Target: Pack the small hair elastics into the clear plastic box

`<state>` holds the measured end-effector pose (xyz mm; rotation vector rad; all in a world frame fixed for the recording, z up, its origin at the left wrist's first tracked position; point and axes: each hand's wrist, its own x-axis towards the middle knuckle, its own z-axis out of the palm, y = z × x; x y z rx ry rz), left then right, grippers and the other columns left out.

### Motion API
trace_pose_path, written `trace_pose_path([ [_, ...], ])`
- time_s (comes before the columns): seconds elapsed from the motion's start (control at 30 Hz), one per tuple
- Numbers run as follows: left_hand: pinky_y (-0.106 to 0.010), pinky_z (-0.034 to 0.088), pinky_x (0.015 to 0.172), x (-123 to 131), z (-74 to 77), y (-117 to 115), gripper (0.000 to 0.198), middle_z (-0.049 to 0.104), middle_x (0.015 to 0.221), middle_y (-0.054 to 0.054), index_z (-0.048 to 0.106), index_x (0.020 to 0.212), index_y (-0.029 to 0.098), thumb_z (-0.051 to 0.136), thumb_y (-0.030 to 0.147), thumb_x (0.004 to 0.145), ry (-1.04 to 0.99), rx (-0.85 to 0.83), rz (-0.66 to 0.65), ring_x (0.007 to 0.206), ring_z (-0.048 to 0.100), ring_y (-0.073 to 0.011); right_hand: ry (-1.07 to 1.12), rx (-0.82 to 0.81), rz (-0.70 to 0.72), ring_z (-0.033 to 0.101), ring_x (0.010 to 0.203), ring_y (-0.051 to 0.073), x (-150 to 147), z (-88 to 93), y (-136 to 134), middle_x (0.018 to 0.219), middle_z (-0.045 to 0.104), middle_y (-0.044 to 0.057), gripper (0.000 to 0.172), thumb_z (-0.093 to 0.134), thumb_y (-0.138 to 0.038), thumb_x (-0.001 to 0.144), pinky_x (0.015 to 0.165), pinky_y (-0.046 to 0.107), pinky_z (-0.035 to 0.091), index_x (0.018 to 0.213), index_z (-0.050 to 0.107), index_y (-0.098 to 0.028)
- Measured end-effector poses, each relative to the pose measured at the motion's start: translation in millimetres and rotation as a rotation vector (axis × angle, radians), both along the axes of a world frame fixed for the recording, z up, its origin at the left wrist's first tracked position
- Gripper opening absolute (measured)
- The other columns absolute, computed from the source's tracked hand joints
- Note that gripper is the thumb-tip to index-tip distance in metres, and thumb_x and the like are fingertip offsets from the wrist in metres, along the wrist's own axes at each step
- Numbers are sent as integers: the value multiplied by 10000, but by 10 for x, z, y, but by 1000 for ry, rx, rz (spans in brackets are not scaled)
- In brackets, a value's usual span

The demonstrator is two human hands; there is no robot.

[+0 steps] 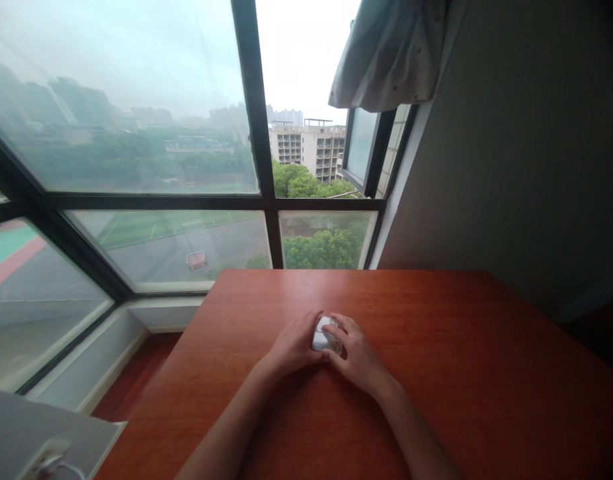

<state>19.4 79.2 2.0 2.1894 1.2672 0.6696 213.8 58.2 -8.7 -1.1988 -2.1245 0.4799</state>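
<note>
A small, whitish, shiny box-like thing, perhaps a clear case with something pale inside, is on or just above the reddish-brown wooden table. My left hand is curled round its left side, thumb at the near edge. Round the right side wraps my right hand, with fingers over the far edge and top and the thumb at the near edge. Both hands are closed on it. The fingers cover parts of its sides, and its exact kind is too small to make out.
Beyond the table stand large windows with a dark frame; one pane at the right is swung outward. A light curtain hangs above it. To the right rises a dim wall. A white ledge lies at the lower left.
</note>
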Motion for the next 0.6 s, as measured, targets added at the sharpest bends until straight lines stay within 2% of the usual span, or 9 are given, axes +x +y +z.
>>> trace_pose_path([
  [0.17,-411,427,995,-28,55,-7,880,530,1314,-124,397,1381,213,805,368,617,-31,-21,-40,1167,529,-297,-30,-19,52,429,1277,242,21,33,-13,1382,470,90,453,617,-249,806,1080,417,376,1258,589,-253],
  [0.37,-375,464,923,-41,128,-16,762,571,1204,-93,501,1276,219,830,351,602,-125,-72,-98,1049,563,-254,-45,-38,85,426,1288,236,18,85,-31,1399,463,72,462,622,-221,806,1083,413,365,1263,587,-277],
  [0.6,-325,471,890,-154,199,-13,686,536,1232,-91,481,1305,213,784,313,698,-340,-295,-294,1068,555,-223,-23,-107,99,455,1264,238,52,111,-3,1377,489,52,476,697,-204,749,1074,404,369,1210,631,-307],
])
